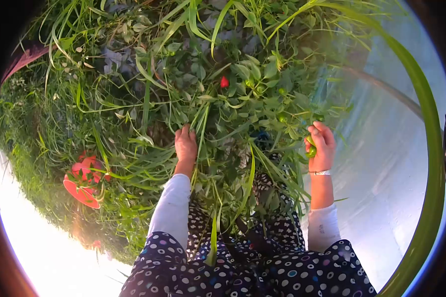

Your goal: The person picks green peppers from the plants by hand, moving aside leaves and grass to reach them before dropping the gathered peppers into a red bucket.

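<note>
My right hand is closed round green peppers at the right edge of the plants, with its fingertips near another green pepper on the plant. My left hand reaches into long grass blades at the centre; its fingers are partly hidden by leaves, and whether they hold anything does not show. A red pepper hangs among the leaves above and between my hands. Small green peppers show on the plant up and left of my right hand.
A red container with red things in it lies in the grass at the left. One long green blade curves close to the camera down the right side. Pale sheeting lies at the right. Dense weeds cover the left.
</note>
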A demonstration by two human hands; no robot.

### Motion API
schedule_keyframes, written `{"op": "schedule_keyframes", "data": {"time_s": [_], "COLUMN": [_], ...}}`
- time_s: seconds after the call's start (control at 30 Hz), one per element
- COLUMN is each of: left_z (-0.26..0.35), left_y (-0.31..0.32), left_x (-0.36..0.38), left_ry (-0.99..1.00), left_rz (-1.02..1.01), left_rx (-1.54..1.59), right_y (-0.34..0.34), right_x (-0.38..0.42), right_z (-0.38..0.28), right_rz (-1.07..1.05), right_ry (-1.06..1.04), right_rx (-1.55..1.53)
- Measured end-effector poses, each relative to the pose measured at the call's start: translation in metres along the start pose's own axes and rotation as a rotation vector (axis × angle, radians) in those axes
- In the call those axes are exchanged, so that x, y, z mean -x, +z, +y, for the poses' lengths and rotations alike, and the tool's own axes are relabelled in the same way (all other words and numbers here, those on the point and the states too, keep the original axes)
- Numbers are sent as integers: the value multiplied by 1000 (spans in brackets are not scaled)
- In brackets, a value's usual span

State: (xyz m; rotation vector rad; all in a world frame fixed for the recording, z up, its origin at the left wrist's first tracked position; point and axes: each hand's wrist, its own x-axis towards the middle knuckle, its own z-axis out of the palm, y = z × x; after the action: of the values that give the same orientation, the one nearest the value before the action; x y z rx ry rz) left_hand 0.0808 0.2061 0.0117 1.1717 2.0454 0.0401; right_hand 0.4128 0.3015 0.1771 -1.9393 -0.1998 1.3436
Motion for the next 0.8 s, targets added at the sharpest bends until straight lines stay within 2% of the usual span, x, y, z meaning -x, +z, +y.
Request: {"op": "schedule_keyframes", "data": {"time_s": [0.1,0.17,0.2,0.27,0.33,0.4,0.43,0.47,0.5,0.57,0.6,0.63,0.73,0.77,0.8], "left_z": [25,38,45,42,35,22,17,15,20,20,17,14,0,-4,-11], "left_y": [8,12,11,20,23,21,20,22,24,21,23,24,31,32,33], "left_x": [41,63,69,87,94,92,92,89,92,93,89,92,87,88,85], "left_ry": [-49,-37,-113,-67,-86,-109,-117,-118,-124,-159,-156,-150,-158,-186,-181], "left_rz": [-93,-142,-244,-248,-281,-317,-346,-380,-405,-421,-432,-401,-383,-403,-415], "left_rx": [48,-8,14,-132,-91,-60,-1,59,61,125,131,175,261,304,309], "right_y": [-2,21,33,52,56,37,-9,-37,-67,-57,-26,-25,-34,-28,9], "right_x": [-34,-42,-45,-49,-58,-86,-144,-165,-179,-146,-103,-89,-49,-32,-5], "right_z": [-19,-53,-67,-79,-83,-71,-27,13,45,49,38,54,112,117,98], "right_rz": [-76,-129,-171,-220,-258,-423,-448,-446,-539,-652,-667,-662,-632,-715,-795], "right_ry": [-384,-383,-389,-414,-446,-339,-409,-402,-295,-41,113,126,68,-50,-180], "right_rx": [450,489,524,547,576,985,1195,1206,1285,1463,1558,1499,1205,1370,1536]}}
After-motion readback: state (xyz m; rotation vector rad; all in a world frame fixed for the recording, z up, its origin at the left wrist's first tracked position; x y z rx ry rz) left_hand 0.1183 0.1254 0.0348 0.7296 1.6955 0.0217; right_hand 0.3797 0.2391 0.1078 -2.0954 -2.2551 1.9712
